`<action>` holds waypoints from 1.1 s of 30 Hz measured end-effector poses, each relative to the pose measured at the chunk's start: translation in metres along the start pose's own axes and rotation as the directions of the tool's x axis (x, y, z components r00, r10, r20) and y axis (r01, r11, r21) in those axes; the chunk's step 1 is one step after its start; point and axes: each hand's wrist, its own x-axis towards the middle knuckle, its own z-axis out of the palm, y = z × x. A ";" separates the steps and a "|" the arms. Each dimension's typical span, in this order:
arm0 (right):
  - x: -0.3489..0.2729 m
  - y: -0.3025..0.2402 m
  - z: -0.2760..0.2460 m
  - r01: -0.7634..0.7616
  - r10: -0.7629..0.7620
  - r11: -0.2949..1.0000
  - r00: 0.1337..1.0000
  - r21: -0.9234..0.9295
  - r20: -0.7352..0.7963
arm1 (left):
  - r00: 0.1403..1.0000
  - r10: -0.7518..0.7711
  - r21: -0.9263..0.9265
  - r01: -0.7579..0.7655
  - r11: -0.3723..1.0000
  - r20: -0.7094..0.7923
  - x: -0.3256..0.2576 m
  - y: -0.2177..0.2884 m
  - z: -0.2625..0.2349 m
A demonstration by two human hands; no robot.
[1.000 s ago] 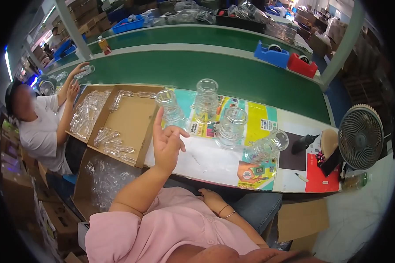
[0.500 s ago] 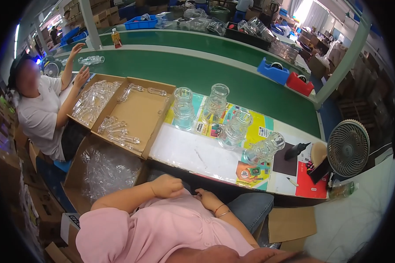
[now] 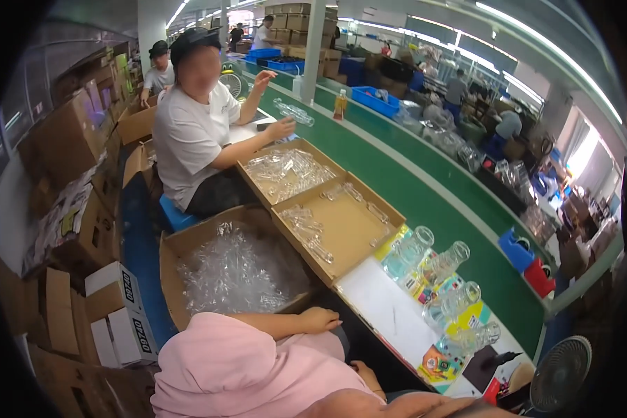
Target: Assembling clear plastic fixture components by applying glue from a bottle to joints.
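Note:
My left hand [image 3: 320,320] rests over my lap near the table edge, its fingers curled in with nothing showing between them. Lower down, my right hand [image 3: 367,376] lies by my lap, its fingers mostly hidden. Neither hand touches the goods on the table. Closest to my left hand are a large carton [image 3: 171,279] of loose clear plastic pieces [image 3: 237,275] and a shallow cardboard tray [image 3: 348,240] with small clear tubes [image 3: 303,226]. Several clear ribbed plastic vessels [image 3: 409,251] stand in a row on the table, the nearest one [image 3: 469,339] leaning.
A co-worker [image 3: 191,132] sits at the left, hands raised near a clear piece [image 3: 294,111]. A second tray [image 3: 282,171] adjoins the first. Beyond runs a green conveyor [image 3: 432,216]. A fan [image 3: 561,373] and dark bottle [image 3: 500,358] stand right; stacked boxes [image 3: 122,317] stand left.
My view has swung to the left, so the co-worker and cartons sit nearer the middle. Both hands stay at my lap; the vessels and trays stand as before.

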 end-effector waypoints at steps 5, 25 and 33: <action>-0.006 -0.009 -0.011 0.094 -0.101 0.968 0.995 -0.234 -0.020 | 0.979 -0.198 0.536 0.144 0.832 0.044 0.012 -0.001 -0.025; -0.298 0.101 -0.045 -0.557 0.145 0.829 0.127 0.051 -0.981 | 0.960 0.203 -0.119 -0.229 0.966 -0.193 0.041 0.075 -0.181; -0.306 0.127 0.000 -0.847 0.598 0.529 0.322 0.060 -0.734 | 0.703 -0.034 0.190 0.238 0.953 -0.710 0.109 -0.106 -0.264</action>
